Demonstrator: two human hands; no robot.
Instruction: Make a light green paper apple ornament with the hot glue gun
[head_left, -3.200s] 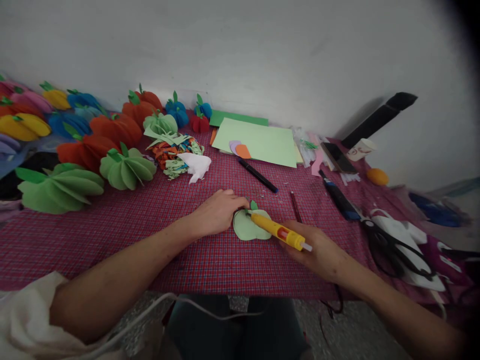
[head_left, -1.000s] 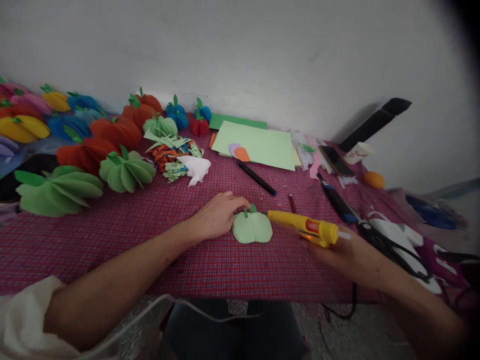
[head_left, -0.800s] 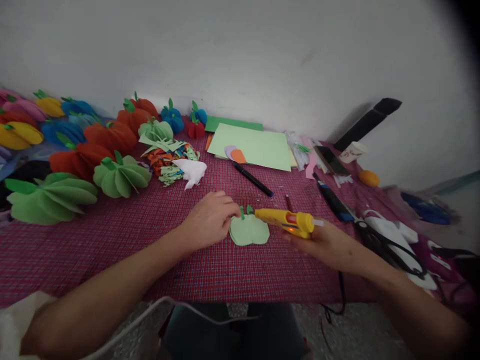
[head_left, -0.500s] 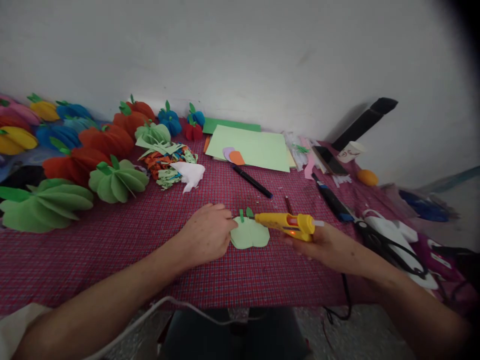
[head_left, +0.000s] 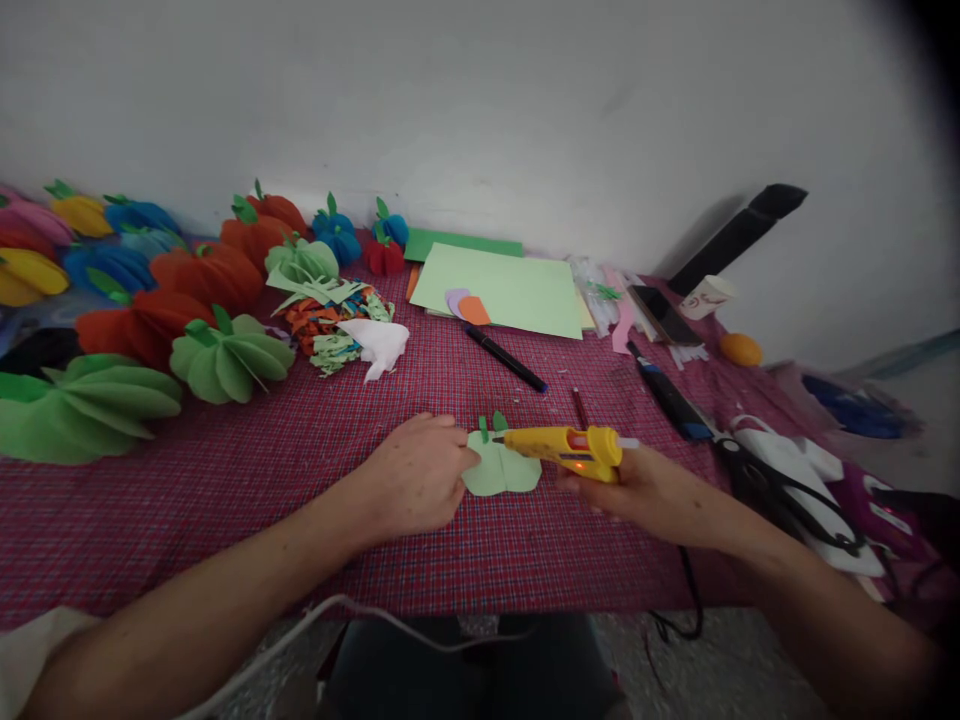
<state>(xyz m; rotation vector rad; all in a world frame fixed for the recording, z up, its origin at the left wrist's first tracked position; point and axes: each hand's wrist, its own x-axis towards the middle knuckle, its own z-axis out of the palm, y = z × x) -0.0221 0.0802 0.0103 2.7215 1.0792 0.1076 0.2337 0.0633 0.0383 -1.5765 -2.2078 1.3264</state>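
A pale green apple-shaped paper cutout [head_left: 504, 472] with small green leaves lies flat on the red checked tablecloth [head_left: 225, 470]. My left hand [head_left: 416, 482] rests at its left edge, fingertips pinching or pressing the paper. In my right hand [head_left: 645, 488] is a yellow glue gun [head_left: 564, 447]. Its nozzle points left and sits at the top of the cutout, by the leaves. Its cord hangs off the table's front edge.
Folded paper fruits [head_left: 225, 350] in green, orange, blue and yellow line the left side. A pile of paper scraps [head_left: 330, 320], green sheets [head_left: 502, 285], a black marker [head_left: 504, 356], a pencil [head_left: 580, 408], black scissors [head_left: 780, 490], a phone [head_left: 664, 313] and a paper cup [head_left: 709, 296] lie behind and to the right.
My right hand brought the glue gun back left from beside the cutout, so its nozzle is over the cutout's top again. My left hand stayed at the left edge.
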